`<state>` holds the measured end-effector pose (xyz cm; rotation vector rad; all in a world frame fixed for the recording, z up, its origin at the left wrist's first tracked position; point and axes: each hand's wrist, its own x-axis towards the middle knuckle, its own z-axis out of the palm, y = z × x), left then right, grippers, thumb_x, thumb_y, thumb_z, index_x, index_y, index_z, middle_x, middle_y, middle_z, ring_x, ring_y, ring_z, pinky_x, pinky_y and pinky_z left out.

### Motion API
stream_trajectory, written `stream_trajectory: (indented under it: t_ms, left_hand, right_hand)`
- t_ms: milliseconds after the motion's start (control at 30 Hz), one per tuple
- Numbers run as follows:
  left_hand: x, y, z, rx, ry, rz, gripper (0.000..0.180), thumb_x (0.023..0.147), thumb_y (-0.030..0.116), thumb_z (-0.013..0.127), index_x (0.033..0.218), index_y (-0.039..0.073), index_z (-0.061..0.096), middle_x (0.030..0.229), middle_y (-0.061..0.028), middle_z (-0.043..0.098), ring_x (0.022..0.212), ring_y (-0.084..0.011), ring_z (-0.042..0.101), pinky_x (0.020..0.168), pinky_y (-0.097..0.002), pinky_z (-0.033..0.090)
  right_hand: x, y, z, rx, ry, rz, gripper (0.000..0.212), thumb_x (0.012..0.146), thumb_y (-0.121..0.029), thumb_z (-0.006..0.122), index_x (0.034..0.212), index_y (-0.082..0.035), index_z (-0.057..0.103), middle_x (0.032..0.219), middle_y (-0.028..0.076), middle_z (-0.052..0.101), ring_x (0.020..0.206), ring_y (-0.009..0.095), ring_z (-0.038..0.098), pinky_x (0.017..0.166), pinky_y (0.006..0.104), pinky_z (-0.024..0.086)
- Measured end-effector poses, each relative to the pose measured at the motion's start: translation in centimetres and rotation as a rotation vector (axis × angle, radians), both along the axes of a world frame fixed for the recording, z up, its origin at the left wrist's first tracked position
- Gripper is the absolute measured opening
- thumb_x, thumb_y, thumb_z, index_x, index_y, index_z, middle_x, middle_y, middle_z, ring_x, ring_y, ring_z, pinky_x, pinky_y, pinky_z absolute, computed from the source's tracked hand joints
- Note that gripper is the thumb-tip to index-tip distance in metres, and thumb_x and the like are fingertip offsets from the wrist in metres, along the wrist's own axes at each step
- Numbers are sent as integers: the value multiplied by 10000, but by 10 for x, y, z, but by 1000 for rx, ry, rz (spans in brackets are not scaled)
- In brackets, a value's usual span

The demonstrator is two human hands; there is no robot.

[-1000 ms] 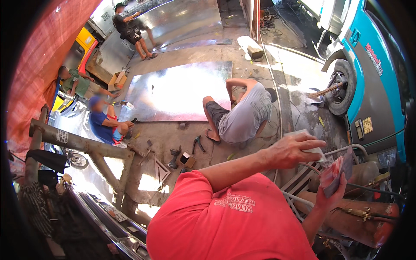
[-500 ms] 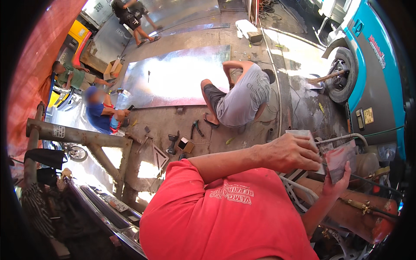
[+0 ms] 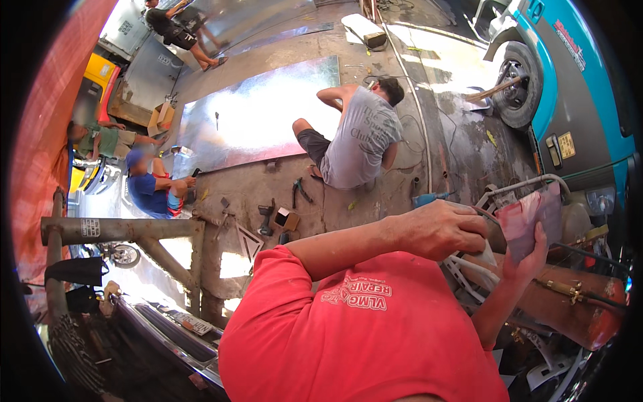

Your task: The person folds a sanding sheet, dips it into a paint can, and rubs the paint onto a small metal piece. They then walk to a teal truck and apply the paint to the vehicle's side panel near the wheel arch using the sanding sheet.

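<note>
My left hand (image 3: 450, 231) reaches across my red shirt with its fingers closed, knuckles up. A pale flat piece (image 3: 487, 256) shows below its fingers; most of it is hidden by the hand. Beside it on the right, my right hand (image 3: 525, 256) grips a thin flat sheet (image 3: 524, 225) with pinkish and whitish smears, tilted up, thumb against its face. The pale piece is close to the sheet's lower left edge. Whether they touch I cannot tell.
Ahead, a person in a grey shirt (image 3: 365, 137) squats by a large shiny metal sheet (image 3: 268, 107); another in blue (image 3: 149, 187) sits at its left. A rusty orange cylinder (image 3: 569, 301) lies under my right arm. A teal vehicle (image 3: 546, 100) stands right, a steel frame (image 3: 147, 229) left.
My left hand has turned, so the pale piece, broad and flat before, now shows only as a narrow part. The right hand's sheet is higher. The person in grey has raised their head.
</note>
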<state>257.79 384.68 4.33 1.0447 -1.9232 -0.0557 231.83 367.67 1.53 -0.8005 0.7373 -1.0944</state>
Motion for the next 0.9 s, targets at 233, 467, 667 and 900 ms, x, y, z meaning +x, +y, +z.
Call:
stream_trajectory:
  t_ms: [233, 467, 667, 900]
  left_hand:
    - [29, -33, 45, -133, -12, 186, 303, 815, 93, 753, 1114, 126, 790, 1197, -16, 786, 1112, -262, 750, 895, -413, 644]
    - [-22, -29, -38, -35, 64, 44, 299, 807, 141, 739, 1091, 181, 827, 1216, 22, 813, 1152, -244, 753, 969, -417, 610]
    - [-21, -2, 14, -49, 199, -20, 355, 911, 172, 693, 1258, 142, 765, 1367, -50, 754, 1276, -304, 700, 1095, -506, 560]
    - [-11, -33, -12, -218, 122, 80, 456, 900, 166, 692, 1355, 147, 726, 1481, -56, 673, 1304, -318, 653, 1079, -505, 563]
  right_hand:
    - [-6, 31, 8, -275, 262, 7, 558, 1103, -289, 602, 1506, 92, 553, 1461, 187, 650, 1303, 323, 679, 1089, 487, 577]
    - [13, 17, -9, 141, 229, -56, 508, 1083, -243, 692, 1457, 79, 567, 1428, 172, 664, 1250, 294, 706, 1043, 455, 598]
    - [-22, 3, -17, 297, -46, 57, 488, 1055, -281, 725, 1439, 2, 619, 1412, 151, 700, 1281, 288, 699, 1116, 458, 572]
    - [-18, 37, -67, -22, -5, 237, 569, 1037, -250, 714, 1545, -48, 557, 1454, 186, 673, 1294, 311, 686, 1048, 527, 603]
